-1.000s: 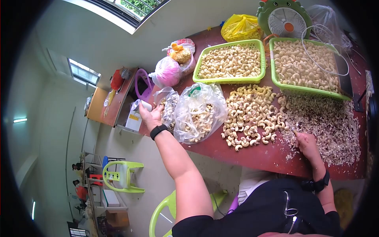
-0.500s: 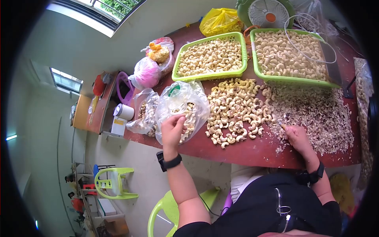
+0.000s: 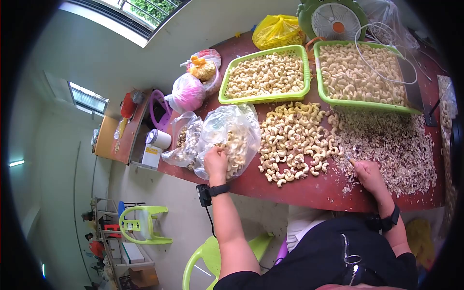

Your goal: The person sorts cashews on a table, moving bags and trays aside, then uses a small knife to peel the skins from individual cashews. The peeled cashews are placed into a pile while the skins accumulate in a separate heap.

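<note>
My left hand (image 3: 216, 162) is at the near side of a clear plastic bag (image 3: 241, 121) with cashews inside. Its fingers are pinched together against the bag, and what they hold is too small to make out. My right hand (image 3: 369, 175) is closed around the short wooden handle of a small knife (image 3: 352, 161), its tip pointing toward the cashews. Between the hands lies a loose pile of cashews (image 3: 292, 140), some with brown skin patches. Just beyond the knife spreads a heap of skin flakes (image 3: 401, 154).
Two green baskets (image 3: 265, 98) (image 3: 372, 104) full of cashews stand at the back. Behind them are a yellow bag (image 3: 278, 33) and a fan (image 3: 336, 21). Another clear bag (image 3: 183, 140) and a pink bag (image 3: 186, 93) sit at left. A cable (image 3: 394, 79) crosses the right basket.
My left hand has come down slightly onto the bag, and the bag's plastic now lies over the cashews that showed through its opening. My right hand keeps its hold on the knife.
</note>
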Motion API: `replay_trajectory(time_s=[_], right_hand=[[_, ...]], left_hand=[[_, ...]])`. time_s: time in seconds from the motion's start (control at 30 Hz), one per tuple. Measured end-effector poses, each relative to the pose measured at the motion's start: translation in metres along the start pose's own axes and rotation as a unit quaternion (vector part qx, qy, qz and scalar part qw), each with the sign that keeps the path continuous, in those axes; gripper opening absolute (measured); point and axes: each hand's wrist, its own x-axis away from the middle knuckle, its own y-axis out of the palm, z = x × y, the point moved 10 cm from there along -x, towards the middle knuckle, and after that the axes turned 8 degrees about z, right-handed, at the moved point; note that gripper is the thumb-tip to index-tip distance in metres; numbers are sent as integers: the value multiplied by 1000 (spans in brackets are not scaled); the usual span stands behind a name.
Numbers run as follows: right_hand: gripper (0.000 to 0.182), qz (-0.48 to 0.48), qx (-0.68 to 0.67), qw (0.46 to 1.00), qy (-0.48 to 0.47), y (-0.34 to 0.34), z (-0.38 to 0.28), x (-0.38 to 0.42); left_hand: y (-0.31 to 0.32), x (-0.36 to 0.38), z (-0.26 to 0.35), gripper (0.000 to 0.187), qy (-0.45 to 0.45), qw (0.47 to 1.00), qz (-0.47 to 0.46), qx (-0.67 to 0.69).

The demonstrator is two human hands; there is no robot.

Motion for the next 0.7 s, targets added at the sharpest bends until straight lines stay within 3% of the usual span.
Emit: replay_trajectory(time_s=[0.07, 0.23, 0.37, 0.43, 0.53, 0.6, 0.63, 0.7], right_hand=[[42, 4, 3, 1000, -8, 0, -3, 0], [42, -7, -24, 1000, -12, 2, -8, 1], [43, -8, -40, 999, 8, 2, 2, 2], [42, 1, -40, 999, 1, 1, 0, 0], [42, 0, -32, 999, 2, 2, 2, -2], [46, 14, -43, 999, -25, 3, 0, -3], [46, 9, -42, 999, -32, 5, 1, -3], [44, 30, -18, 998, -48, 1, 5, -5]], left_hand=[[-4, 4, 13, 18, 56, 997, 30, 38], [-2, 2, 11, 17, 53, 998, 27, 20], [-25, 14, 18, 13, 50, 991, 58, 105], [-87, 28, 37, 11, 115, 950, 247, 151], [-145, 20, 15, 11, 46, 919, 370, 132], [-175, -12, -10, 11, 44, 903, 410, 124], [-171, -35, -27, 21, 15, 932, 360, 33], [-166, -45, -51, 31, 5, 922, 384, -44]])
